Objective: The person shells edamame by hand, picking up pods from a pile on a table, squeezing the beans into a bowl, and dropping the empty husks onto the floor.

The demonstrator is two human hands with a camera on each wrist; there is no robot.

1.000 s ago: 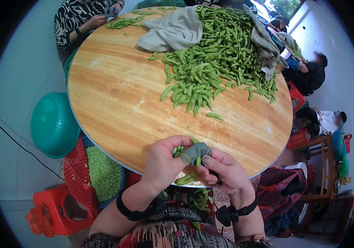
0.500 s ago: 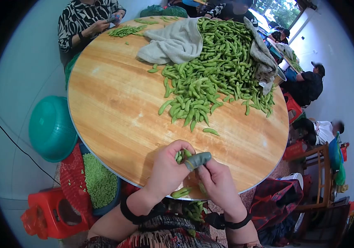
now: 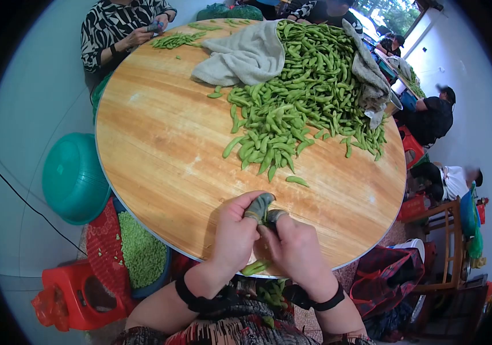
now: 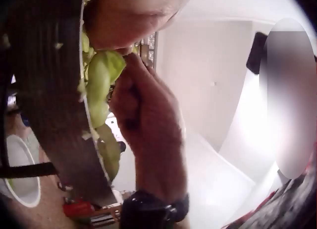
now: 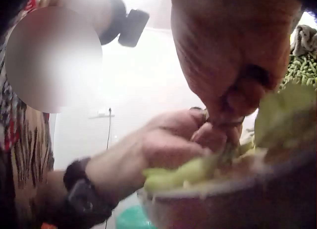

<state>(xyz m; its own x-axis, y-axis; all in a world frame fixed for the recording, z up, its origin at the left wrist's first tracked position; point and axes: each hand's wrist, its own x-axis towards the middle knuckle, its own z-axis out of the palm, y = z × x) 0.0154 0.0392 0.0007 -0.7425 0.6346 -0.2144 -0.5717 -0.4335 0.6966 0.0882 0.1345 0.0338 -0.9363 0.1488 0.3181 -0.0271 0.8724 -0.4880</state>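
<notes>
Over the near edge of the round wooden table (image 3: 159, 144), both hands meet thumb to thumb. My left hand (image 3: 233, 233) has curled fingers and a grey-green cover (image 3: 259, 207) on its thumb. My right hand (image 3: 297, 241), its thumb covered too, pinches with the left at a green edamame pod, mostly hidden between them. A loose pod (image 3: 256, 267) lies beneath at the table edge, and pods (image 4: 99, 85) show close below the hands in the left wrist view. Farther back spreads a big heap of edamame pods (image 3: 315, 75).
A grey cloth sack (image 3: 240, 54) lies around the heap. Left of the table are an upturned teal basin (image 3: 69, 178), shelled beans (image 3: 141, 250) in a blue basin, and a red stool (image 3: 79, 287). Another person (image 3: 122, 29) sits across at the far left.
The right hand has turned and come up against the left, so both covered thumbs now meet. Pods seen earlier in the left hand are now hidden. The head view has shifted slightly.
</notes>
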